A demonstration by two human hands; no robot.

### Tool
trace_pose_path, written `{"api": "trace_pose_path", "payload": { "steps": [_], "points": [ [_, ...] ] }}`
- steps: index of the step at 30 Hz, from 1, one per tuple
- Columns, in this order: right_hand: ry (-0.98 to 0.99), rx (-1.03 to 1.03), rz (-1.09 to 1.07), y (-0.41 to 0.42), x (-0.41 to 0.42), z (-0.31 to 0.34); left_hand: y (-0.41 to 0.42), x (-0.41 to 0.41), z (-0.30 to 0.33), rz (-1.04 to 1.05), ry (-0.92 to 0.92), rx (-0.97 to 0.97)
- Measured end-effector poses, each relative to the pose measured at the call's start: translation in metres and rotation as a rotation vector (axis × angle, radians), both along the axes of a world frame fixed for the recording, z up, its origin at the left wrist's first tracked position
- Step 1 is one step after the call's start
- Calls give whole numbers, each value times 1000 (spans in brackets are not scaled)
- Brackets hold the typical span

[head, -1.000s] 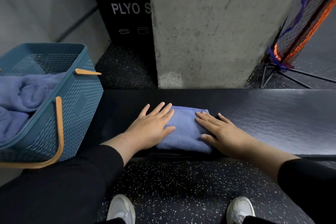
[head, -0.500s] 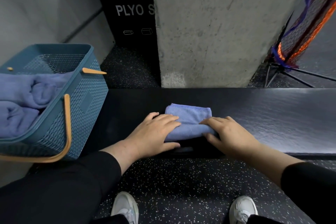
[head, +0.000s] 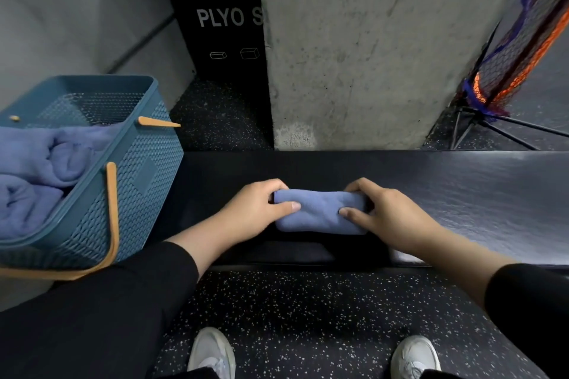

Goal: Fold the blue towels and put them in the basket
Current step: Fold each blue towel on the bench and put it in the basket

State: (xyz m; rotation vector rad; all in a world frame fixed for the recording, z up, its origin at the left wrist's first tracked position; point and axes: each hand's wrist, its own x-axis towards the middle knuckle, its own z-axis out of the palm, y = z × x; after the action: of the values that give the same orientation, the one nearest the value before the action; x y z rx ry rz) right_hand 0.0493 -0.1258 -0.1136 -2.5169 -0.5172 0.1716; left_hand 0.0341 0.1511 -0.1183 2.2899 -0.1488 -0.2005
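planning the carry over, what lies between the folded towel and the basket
In the head view, only the left hand gripping the folded towel, then bare black bench up to the basket.

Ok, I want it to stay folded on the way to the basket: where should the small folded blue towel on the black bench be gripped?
By its two short ends, from either side. The small folded blue towel lies as a long low bundle, and the left hand and right hand already clasp those ends, probably keeping the layers together.

Both hands (head: 320, 215) grip a folded blue towel (head: 320, 214) on a bench (head: 462, 194).
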Motion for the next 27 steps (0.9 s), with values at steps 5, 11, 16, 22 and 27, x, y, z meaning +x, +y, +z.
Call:
{"api": "trace_pose_path", "payload": {
  "steps": [5,11,16,22,27],
  "points": [
    [-67,-24,15,6,17,-10,-11,14,-8,105,-35,30],
    [-19,-334,80,14,20,-13,-22,18,-6,-87,-21,354],
    [8,-343,192,10,26,-1,-21,18,-1,-155,-55,452],
    [211,-294,227,19,32,13,-20,20,4,-255,39,492],
    [319,-276,216,20,32,20,-21,19,10,-281,160,420]
  ]
}}
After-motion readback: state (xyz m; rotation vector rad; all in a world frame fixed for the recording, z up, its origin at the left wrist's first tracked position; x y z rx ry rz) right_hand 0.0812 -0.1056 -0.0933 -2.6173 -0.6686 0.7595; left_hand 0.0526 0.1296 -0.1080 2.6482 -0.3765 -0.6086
